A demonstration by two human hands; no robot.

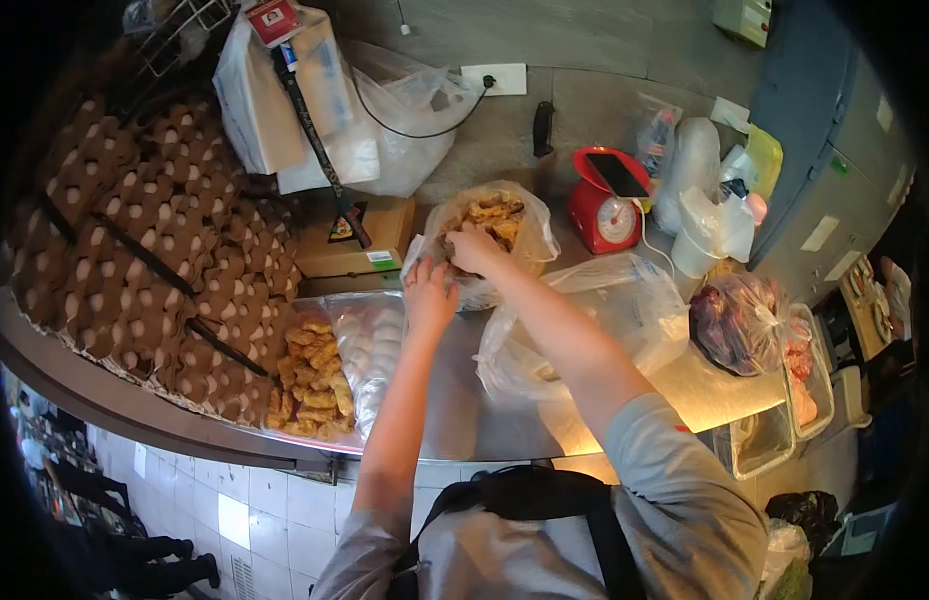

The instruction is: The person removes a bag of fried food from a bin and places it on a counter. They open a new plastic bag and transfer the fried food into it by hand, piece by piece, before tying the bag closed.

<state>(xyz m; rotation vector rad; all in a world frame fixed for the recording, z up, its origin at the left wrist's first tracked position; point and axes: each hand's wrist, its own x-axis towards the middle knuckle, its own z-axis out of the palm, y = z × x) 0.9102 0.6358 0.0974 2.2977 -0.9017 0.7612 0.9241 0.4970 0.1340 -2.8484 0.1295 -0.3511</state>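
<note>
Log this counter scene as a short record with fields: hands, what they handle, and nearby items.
right hand: reaching into the clear bag of fried pieces
left hand: on that bag's near side
left of hands: packs of fried pieces, stacked egg trays
behind: red scale with a phone on top
surface: metal counter

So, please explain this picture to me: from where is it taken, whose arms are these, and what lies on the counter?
The camera sits on a person's head and looks down, so both arms are that person's own. The right hand reaches into a clear bag of fried pieces; the left hand holds that bag's side. On the metal counter lie stacked egg trays, a tray of fried pieces, a cardboard box, a red scale with a phone on top, and more plastic bags.
</note>
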